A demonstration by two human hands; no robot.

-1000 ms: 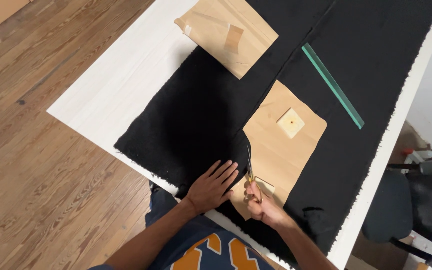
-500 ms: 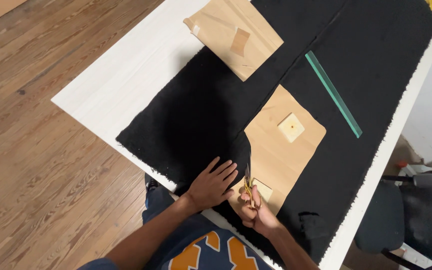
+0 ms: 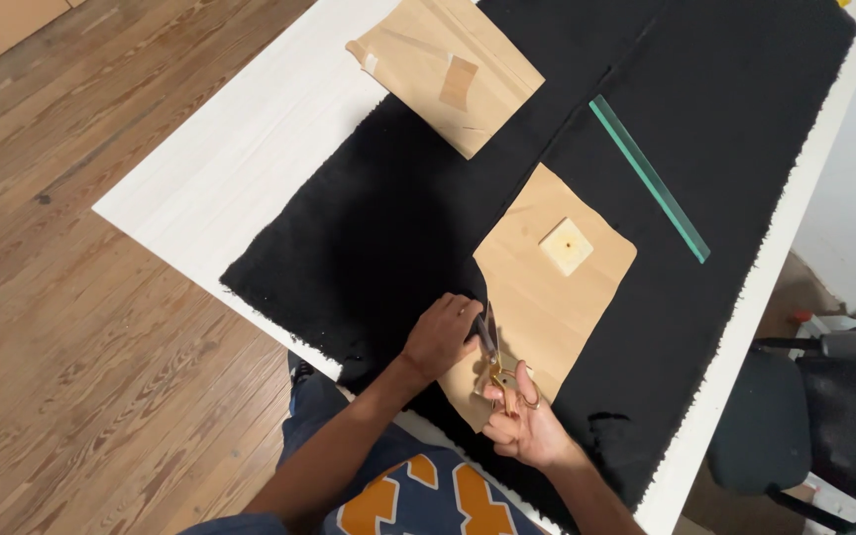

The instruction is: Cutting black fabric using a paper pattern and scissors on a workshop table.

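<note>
A large black fabric (image 3: 398, 228) covers most of a white table (image 3: 220, 168). On it lies a tan paper pattern piece (image 3: 557, 297) with a small pale square block (image 3: 567, 246) on top. My right hand (image 3: 522, 421) grips gold-handled scissors (image 3: 495, 362) whose blades point away from me along the pattern's left edge. My left hand (image 3: 440, 335) presses on the fabric just left of the blades, fingers curled at the edge of the paper.
A second tan paper piece (image 3: 448, 69) lies at the far side, partly on the fabric. A green transparent ruler (image 3: 649, 178) lies diagonally on the right. A black office chair (image 3: 814, 416) stands at the right, wooden floor (image 3: 61, 327) to the left.
My left hand has curled its fingers and shifted slightly toward the scissors. The scissors have advanced a little along the pattern's edge. The view has shifted slightly.
</note>
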